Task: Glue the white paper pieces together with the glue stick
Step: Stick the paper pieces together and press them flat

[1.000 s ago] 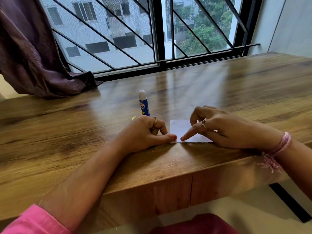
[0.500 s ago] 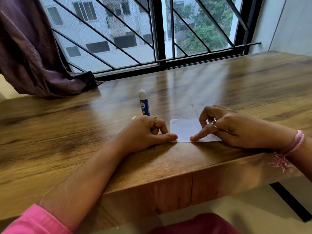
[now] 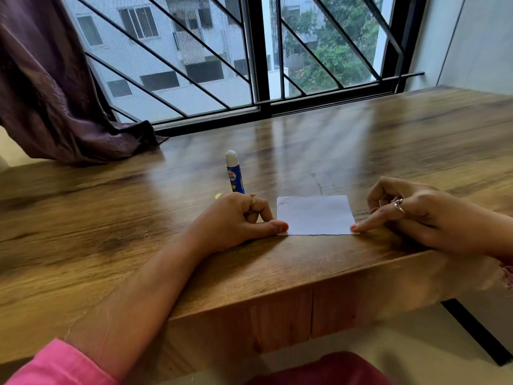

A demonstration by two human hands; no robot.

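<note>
A white paper (image 3: 315,215) lies flat on the wooden table (image 3: 111,223), close to its near edge. My left hand (image 3: 233,220) rests as a loose fist beside the paper's left side, its thumb pressing the near left corner. My right hand (image 3: 416,218) has its index finger stretched out, the tip pressing the near right corner, while its other fingers are curled. A blue glue stick (image 3: 234,173) with a white cap stands upright just behind my left hand. Whether the paper is one layer or two I cannot tell.
A small yellow object (image 3: 218,195) peeks out behind my left hand, next to the glue stick. A purple curtain (image 3: 55,107) drapes onto the table's back left. A barred window (image 3: 263,65) runs along the far edge. The wall (image 3: 477,43) stands at the right.
My right index finger has slid rightward along the paper's near edge, from near my left thumb to the right corner, uncovering the paper. My left hand has stayed put.
</note>
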